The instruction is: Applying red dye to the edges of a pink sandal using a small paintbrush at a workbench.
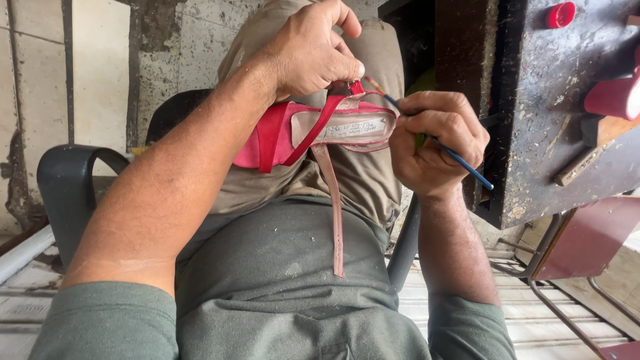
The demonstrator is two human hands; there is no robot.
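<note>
A red sandal [313,130] with a pale insole lies on the person's lap, sole side down on the khaki trousers [360,180], its long axis running across the thighs from the person's left to right. One end points toward the right hand; the red straps bunch at the other end. A long pale strap [335,213] hangs from it down over the green shirt [280,267], its length running toward the person's body.

The left hand [313,50] is closed on the red strap at the sandal's upper edge, pinching it between thumb and fingers. The right hand [433,143] is clamped on a thin blue brush [460,160], whose tip meets the end of the sandal.

Beyond the right hand stands a worn, stained tabletop [553,113]. A red cap [561,13] lies near its far edge, and a red cup-like container [610,97] lies on its side near the right edge; what it contains cannot be told. A wooden stick [580,167] rests near the tabletop's near edge. A dark chair arm [70,183] curves by the left elbow.
</note>
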